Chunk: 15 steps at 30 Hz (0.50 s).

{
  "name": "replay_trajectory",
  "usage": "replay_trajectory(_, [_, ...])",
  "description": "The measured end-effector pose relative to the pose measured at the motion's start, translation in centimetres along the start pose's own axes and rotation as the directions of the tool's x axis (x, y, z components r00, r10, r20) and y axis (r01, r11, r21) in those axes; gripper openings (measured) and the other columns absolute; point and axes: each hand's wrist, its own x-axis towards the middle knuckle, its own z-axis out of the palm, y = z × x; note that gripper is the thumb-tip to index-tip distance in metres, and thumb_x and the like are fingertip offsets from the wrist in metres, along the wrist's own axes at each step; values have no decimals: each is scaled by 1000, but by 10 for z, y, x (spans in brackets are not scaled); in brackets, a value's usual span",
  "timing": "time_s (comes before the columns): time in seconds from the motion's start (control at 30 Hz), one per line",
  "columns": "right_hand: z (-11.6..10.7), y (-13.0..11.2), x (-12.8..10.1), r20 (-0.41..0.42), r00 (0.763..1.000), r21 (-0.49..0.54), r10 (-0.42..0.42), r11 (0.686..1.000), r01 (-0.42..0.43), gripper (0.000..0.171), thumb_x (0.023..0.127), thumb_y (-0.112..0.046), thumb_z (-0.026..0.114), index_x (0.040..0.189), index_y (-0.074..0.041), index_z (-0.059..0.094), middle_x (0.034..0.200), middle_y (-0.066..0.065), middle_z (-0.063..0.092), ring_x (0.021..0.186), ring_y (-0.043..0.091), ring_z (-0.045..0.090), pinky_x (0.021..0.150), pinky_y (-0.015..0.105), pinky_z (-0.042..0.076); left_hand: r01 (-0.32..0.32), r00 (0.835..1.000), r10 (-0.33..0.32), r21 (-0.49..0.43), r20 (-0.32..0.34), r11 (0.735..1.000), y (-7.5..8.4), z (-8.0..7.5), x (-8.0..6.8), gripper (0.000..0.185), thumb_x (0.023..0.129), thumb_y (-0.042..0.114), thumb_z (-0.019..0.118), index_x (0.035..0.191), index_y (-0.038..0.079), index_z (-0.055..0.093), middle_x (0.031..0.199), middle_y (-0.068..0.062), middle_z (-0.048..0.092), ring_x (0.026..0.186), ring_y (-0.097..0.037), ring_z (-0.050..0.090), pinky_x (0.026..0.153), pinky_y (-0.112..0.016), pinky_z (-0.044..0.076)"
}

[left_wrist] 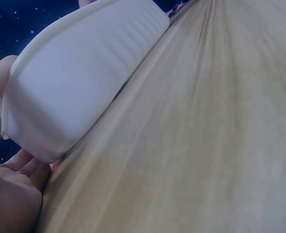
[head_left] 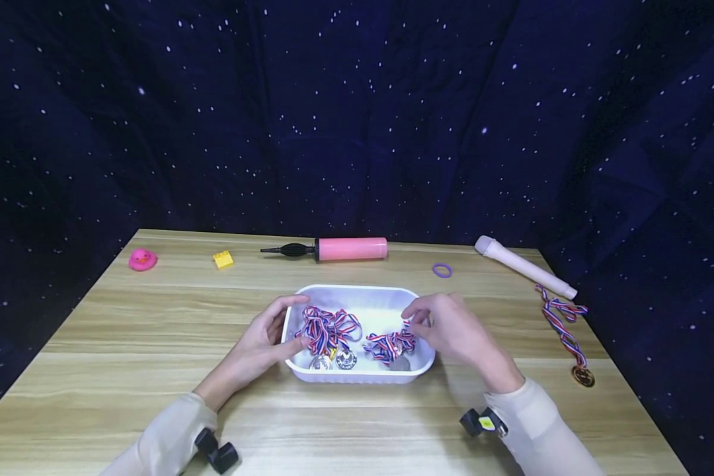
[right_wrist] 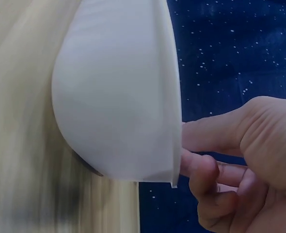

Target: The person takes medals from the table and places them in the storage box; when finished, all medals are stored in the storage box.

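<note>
A white plastic tub (head_left: 357,377) stands on the table, holding medals on red, white and blue ribbons. My left hand (head_left: 274,334) grips its left end, thumb over the rim and fingers round the outer wall; the left wrist view shows this hand (left_wrist: 17,182) against the tub's end. Beside the thumb lies a ribbon bundle (head_left: 324,327) with silver medals (head_left: 346,359). Over the right rim, my right hand (head_left: 452,330) pinches the upper part of a second ribbon bundle (head_left: 387,345). In the right wrist view, the tub wall (right_wrist: 119,97) hides those fingertips.
Behind the tub lie a pink hand pump (head_left: 352,248), a purple ring (head_left: 442,270) and a yellow toy brick (head_left: 223,259). A pink rubber duck (head_left: 142,260) sits far left. At right are a pale toy microphone (head_left: 523,264) and a gold medal (head_left: 583,376) with its ribbon.
</note>
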Motion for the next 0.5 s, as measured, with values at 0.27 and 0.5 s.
replay_trajectory(0.27, [-10, 2, 2, -66, 998, 12, -4, 1000, 5, 16, 96, -7, 83, 112, -10, 85, 96, -2, 84, 77, 13, 66, 67, 29, 54, 5, 1000, -5, 28, -11, 1000, 0, -1, 0, 72, 97, 7, 86, 160, 16, 53, 173, -11, 44, 164, -34, 35, 129, -18, 32])
replay_trajectory(0.5, [-22, 3, -5, -153, 988, 56, 18, 998, -10, 13, 95, -8, 85, 107, -12, 83, 95, -2, 81, 77, 16, 69, 62, 26, 54, 18, 1000, -18, 35, -11, 999, -1, -1, -1, 72, 96, 9, 86, 160, 18, 54, 176, -11, 41, 166, -36, 31, 126, -13, 31])
